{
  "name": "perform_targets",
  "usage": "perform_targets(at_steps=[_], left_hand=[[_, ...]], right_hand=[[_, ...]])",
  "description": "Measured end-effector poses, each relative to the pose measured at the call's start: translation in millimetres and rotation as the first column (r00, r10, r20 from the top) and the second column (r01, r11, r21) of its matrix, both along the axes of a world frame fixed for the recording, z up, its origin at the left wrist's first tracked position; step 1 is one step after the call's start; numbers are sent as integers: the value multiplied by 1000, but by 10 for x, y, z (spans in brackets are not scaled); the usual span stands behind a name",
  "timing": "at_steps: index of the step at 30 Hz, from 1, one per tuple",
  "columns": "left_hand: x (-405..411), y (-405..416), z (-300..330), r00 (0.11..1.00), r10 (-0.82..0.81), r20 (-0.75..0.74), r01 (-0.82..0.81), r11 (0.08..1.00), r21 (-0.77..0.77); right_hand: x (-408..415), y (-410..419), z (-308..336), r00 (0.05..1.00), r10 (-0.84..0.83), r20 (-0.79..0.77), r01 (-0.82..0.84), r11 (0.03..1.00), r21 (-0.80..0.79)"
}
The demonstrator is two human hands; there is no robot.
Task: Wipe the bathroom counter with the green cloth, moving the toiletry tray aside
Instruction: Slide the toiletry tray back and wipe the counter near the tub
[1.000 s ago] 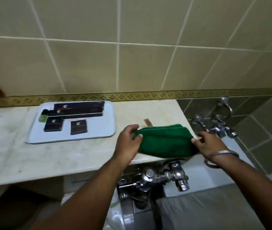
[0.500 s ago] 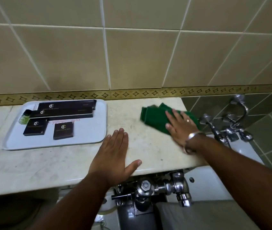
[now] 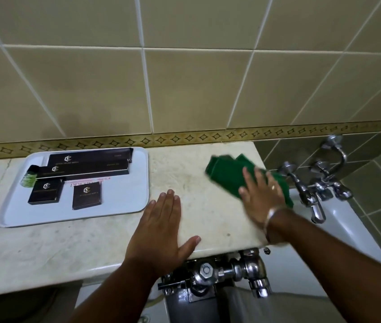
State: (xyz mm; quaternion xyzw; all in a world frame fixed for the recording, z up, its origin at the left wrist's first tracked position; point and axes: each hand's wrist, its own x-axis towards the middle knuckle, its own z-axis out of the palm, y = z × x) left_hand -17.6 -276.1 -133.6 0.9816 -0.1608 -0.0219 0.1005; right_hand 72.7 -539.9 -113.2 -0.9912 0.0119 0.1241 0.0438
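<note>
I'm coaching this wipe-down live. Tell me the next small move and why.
Probably sweep the green cloth leftward under the right hand toward the left hand. The cloth sits at the counter's right end, bare marble lies between it and the toiletry tray, which isn't yet moved.

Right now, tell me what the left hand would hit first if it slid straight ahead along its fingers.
The left hand lies flat on the counter, fingers pointing toward the back wall. Straight ahead looks like bare counter up to the wall; the tray sits just left of that line, though its corner might get grazed.
</note>
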Motion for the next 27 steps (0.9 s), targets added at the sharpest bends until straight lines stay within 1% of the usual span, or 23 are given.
perform_targets(at_steps=[2,3,4,5,6,8,9,11,13,15,17,18,19,21,23,24,25,26,27], left_hand=[[17,-2,-4,1000,5,6,-5,1000,-21],[28,-7,-11,1000,8,10,-8,1000,-27],[35,-6,-22,1000,10,12,-9,1000,-23],[33,-7,-26,1000,8,8,-8,1000,-15],[30,3,-25,1000,9,5,-9,1000,-10],[8,16,-15,1000,15,10,-15,1000,-4],[1,21,-12,1000,15,18,-15,1000,-5],[-12,28,-14,1000,22,19,-21,1000,-11],[-3,35,-25,999,24,21,-24,1000,-8],[-1,24,-28,1000,20,21,-19,1000,-16],[-1,7,-39,999,22,27,-21,999,-37],[3,2,-40,999,32,39,-30,998,-49],[1,4,-37,998,47,43,-45,997,-55],[-18,10,-21,996,75,42,-73,995,-64],[-48,24,2,995,82,49,-78,994,-82],[-65,29,15,996,75,44,-71,994,-86],[-73,32,18,997,67,40,-63,994,-88],[-70,37,19,997,67,38,-63,994,-92],[-62,42,14,997,68,33,-64,993,-95]], right_hand=[[604,113,14,975,-219,-41,220,975,22],[765,243,13,966,-253,-48,254,967,1],[795,415,-15,975,-218,-38,217,976,-29],[692,602,-31,991,-129,-32,128,991,-35],[479,773,-52,999,-10,-31,10,1000,-12],[-144,875,-52,979,202,-12,-201,979,43],[-459,814,-14,965,261,-21,-259,964,66],[-799,515,11,961,275,-41,-274,961,35],[-621,208,12,986,162,-27,-162,987,-7],[-97,65,-2,1000,-20,3,20,1000,-18],[515,110,12,978,-205,-45,204,979,-12],[720,236,-1,972,-226,-59,225,974,-26],[807,416,-34,982,-185,-42,183,982,-50],[569,794,-128,999,45,-10,-46,995,-91],[-67,941,-96,953,303,-16,-303,952,-41],[-394,881,-16,923,385,-27,-384,923,25],[-642,746,69,906,420,-51,-417,907,63],[-756,572,127,905,417,-80,-414,909,46],[-724,376,119,914,397,-81,-399,917,-8]])
